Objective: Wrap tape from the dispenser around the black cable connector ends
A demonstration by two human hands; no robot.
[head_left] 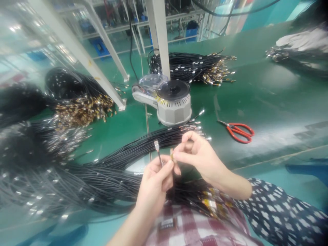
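My left hand (155, 182) is closed around a thin black cable (160, 158) whose silver connector end (156, 145) sticks up above my thumb. My right hand (198, 155) pinches a small gold connector end (171, 154) right beside it, fingertips almost touching the left thumb. Both hands hover over a big bundle of black cables (107, 174) spread across the green table (269, 102) and over my lap.
A grey tape dispenser (170, 99) stands just beyond my hands. Red scissors (239, 131) lie to the right. More cable bundles with gold ends lie at the back (202, 68) and left (82, 106). White frame posts (161, 34) rise behind. Another person's sleeve (304, 39) is far right.
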